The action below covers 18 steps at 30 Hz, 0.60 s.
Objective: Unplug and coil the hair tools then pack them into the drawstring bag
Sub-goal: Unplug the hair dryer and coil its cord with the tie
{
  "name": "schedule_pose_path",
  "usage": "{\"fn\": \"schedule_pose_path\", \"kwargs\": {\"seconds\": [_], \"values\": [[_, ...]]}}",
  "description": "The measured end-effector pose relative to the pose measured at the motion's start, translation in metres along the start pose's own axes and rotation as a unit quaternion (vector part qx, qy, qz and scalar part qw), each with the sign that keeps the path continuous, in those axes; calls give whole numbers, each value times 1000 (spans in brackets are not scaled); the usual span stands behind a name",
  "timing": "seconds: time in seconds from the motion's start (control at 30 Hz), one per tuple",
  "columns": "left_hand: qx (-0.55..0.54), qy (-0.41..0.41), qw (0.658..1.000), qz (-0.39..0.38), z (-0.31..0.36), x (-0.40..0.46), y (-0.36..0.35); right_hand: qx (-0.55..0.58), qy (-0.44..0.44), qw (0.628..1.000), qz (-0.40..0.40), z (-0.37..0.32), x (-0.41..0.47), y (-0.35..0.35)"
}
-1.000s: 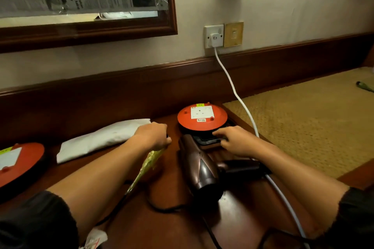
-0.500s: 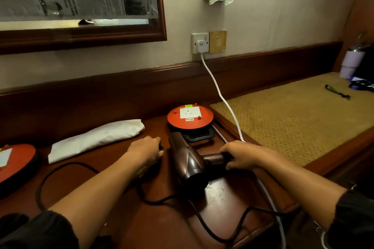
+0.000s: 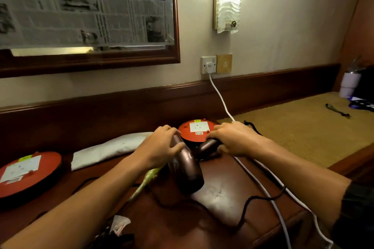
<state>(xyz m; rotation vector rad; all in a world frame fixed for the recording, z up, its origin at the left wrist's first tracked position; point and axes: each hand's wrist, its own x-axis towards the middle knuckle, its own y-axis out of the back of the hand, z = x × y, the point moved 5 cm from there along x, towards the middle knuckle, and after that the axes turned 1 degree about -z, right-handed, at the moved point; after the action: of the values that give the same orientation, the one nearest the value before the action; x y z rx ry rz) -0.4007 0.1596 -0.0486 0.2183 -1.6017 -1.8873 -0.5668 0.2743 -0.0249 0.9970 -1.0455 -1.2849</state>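
Step in hand: taking up the hair dryer (image 3: 187,164) — the coiling seems not yet begun.
Left hand (image 3: 162,146): fingers curled over the dryer's barrel, near its rear end.
Right hand (image 3: 235,139): closed around the dryer's handle, just in front of the orange cable reel (image 3: 195,130).
Dryer: lies on the wooden desk (image 3: 222,204), nozzle toward the camera.
Black cord (image 3: 255,200): loose on the desk; its plug end I cannot see.
Drawstring bag: probably the white cloth (image 3: 109,149) to the left, untouched.
Next move: find the plug — then wind the cord in even loops, with no sharp bend at the handle.
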Motion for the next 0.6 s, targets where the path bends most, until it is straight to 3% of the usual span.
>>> {"fn": "schedule_pose_path", "kwargs": {"seconds": [0.13, 0.3, 0.43, 0.6], "values": [[25, -27, 999, -35, 25, -21, 12, 0, 16, 999, 43, -32, 1, 58], [78, 3, 995, 58, 27, -53, 50, -26, 63, 994, 88, -74, 7, 111], [-6, 19, 995, 95, 14, -80, 73, -38, 109, 987, 112, -109, 15, 133], [-164, 98, 977, 90, -15, -115, 91, -50, 124, 962, 238, -143, 18, 160]]}}
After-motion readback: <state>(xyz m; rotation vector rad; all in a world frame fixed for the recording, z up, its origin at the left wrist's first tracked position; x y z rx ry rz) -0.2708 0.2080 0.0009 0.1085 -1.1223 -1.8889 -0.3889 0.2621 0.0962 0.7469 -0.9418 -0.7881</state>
